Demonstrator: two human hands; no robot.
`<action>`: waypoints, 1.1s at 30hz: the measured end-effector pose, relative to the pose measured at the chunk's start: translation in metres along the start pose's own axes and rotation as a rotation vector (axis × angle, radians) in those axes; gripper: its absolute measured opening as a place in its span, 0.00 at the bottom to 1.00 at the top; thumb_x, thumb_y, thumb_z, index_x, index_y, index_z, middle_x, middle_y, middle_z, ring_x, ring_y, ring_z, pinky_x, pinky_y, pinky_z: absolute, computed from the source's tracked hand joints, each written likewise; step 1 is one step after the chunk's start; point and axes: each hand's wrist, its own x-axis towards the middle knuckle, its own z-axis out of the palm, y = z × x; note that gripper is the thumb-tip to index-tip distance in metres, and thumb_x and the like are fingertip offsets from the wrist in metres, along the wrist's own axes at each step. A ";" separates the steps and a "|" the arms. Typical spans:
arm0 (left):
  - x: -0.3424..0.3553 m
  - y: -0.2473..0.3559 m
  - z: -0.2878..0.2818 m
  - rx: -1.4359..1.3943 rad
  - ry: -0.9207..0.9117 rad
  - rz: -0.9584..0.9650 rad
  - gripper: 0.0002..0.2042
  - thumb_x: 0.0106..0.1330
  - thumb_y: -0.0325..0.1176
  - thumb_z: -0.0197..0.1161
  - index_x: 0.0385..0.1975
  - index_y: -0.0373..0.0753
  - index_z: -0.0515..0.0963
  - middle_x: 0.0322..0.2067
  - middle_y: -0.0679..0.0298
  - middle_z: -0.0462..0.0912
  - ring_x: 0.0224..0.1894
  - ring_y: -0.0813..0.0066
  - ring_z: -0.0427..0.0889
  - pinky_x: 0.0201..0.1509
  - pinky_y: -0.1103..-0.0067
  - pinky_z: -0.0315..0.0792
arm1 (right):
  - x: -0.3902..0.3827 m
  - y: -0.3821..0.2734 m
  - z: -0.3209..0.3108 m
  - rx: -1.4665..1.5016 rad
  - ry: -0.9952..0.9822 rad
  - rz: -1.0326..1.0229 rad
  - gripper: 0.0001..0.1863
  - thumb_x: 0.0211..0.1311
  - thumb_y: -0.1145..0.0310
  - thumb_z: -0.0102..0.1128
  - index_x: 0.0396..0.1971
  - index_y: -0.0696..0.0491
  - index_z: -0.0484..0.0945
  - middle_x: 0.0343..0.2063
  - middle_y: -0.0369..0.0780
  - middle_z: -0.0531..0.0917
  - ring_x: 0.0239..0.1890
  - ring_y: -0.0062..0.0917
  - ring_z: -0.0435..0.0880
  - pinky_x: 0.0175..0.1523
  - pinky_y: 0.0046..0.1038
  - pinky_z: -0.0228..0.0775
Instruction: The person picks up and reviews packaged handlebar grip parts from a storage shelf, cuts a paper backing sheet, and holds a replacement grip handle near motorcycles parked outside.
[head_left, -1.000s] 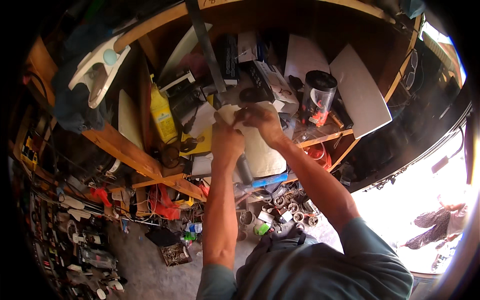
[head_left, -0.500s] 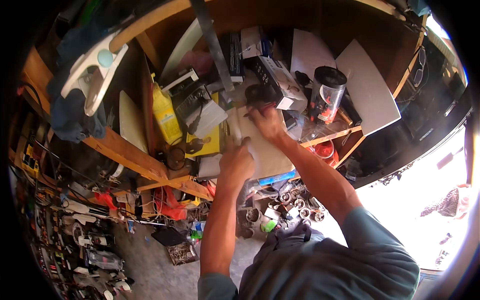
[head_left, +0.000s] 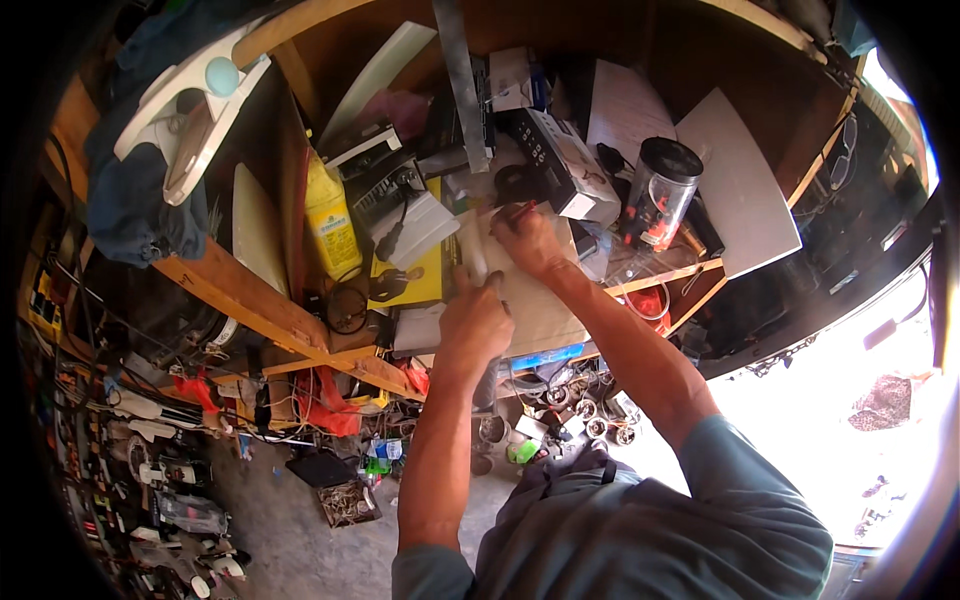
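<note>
My left hand (head_left: 476, 322) is closed in a fist over the near part of a beige board (head_left: 530, 290). Something dark and long (head_left: 486, 388) shows below the fist; its kind is unclear. Just beyond the fist lies a pale, rounded strip (head_left: 472, 250). My right hand (head_left: 530, 243) bends over the board's far side, fingers drawn together at a small red piece (head_left: 515, 212), mostly hidden by the fingers. A dark round object (head_left: 516, 184) sits just past them.
A yellow bottle (head_left: 332, 225), a yellow printed sheet (head_left: 410, 277) and a grey-white device (head_left: 415, 228) stand left. To the right are a box (head_left: 565, 165), a clear jar with black lid (head_left: 662, 195) and a white panel (head_left: 735, 185). A metal strip (head_left: 462, 90) hangs down centrally.
The whole view has shifted slightly. Both hands stay over the board in nearly the same places, with the right fingers a little more curled.
</note>
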 end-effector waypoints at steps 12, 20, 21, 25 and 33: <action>0.000 -0.003 0.001 -0.010 -0.006 0.011 0.23 0.66 0.37 0.58 0.62 0.43 0.70 0.58 0.40 0.63 0.45 0.39 0.82 0.54 0.58 0.77 | -0.002 -0.008 -0.005 -0.034 0.066 -0.033 0.11 0.64 0.63 0.58 0.35 0.56 0.79 0.25 0.52 0.83 0.33 0.49 0.84 0.36 0.43 0.75; -0.002 0.000 -0.003 -0.025 -0.006 0.008 0.24 0.66 0.37 0.59 0.62 0.42 0.70 0.59 0.42 0.63 0.46 0.40 0.82 0.55 0.59 0.76 | 0.001 -0.005 -0.007 -0.064 0.047 -0.007 0.11 0.65 0.64 0.56 0.34 0.57 0.79 0.25 0.52 0.83 0.33 0.48 0.84 0.37 0.42 0.75; -0.001 -0.002 -0.001 -0.027 -0.003 0.013 0.23 0.66 0.37 0.59 0.62 0.42 0.70 0.59 0.42 0.63 0.46 0.40 0.82 0.55 0.59 0.76 | 0.001 -0.004 -0.007 -0.069 0.041 -0.006 0.11 0.65 0.64 0.55 0.34 0.57 0.79 0.25 0.52 0.83 0.33 0.49 0.84 0.37 0.43 0.75; -0.001 -0.005 0.001 -0.023 0.014 0.019 0.23 0.66 0.37 0.59 0.62 0.42 0.71 0.58 0.42 0.63 0.46 0.40 0.81 0.54 0.59 0.76 | -0.001 -0.009 -0.006 -0.024 0.092 -0.014 0.11 0.65 0.64 0.54 0.34 0.57 0.79 0.26 0.53 0.83 0.34 0.49 0.84 0.38 0.44 0.74; -0.002 -0.003 0.001 -0.047 0.012 0.020 0.24 0.66 0.36 0.59 0.62 0.43 0.71 0.58 0.42 0.63 0.46 0.39 0.81 0.55 0.58 0.76 | -0.002 -0.001 -0.009 -0.062 0.081 0.006 0.12 0.64 0.63 0.55 0.36 0.57 0.79 0.27 0.54 0.82 0.34 0.49 0.84 0.38 0.44 0.74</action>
